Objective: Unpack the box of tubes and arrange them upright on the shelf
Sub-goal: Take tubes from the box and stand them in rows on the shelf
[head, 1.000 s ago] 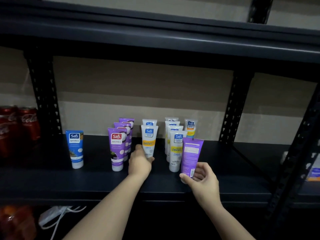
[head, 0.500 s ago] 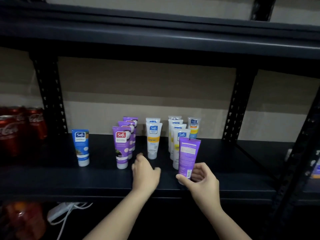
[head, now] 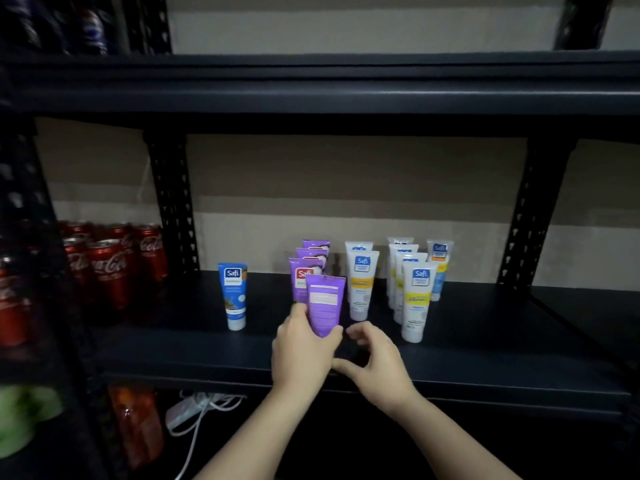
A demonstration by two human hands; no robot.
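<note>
L hand (head: 304,351) gripping purple tube (head: 325,304) upright at front of purple row

Fingers and thumb wrapping tube's lower end, printed back facing cam, tube standing w/ base hidden behind the hand, over the dark shelf (head: 485,344), just in front of other purple tubes (head: 309,268). R hand (head: 375,362) hovering beside it, fingers curled loose, thumb apart, holding nothing. Both forearms reaching up from below

Left hand (head: 304,351) grips a purple tube (head: 325,304) upright over the shelf (head: 485,341), back label facing the camera. Right hand (head: 377,362) hangs just beside it, fingers (head: 356,331) curled and empty.
</note>
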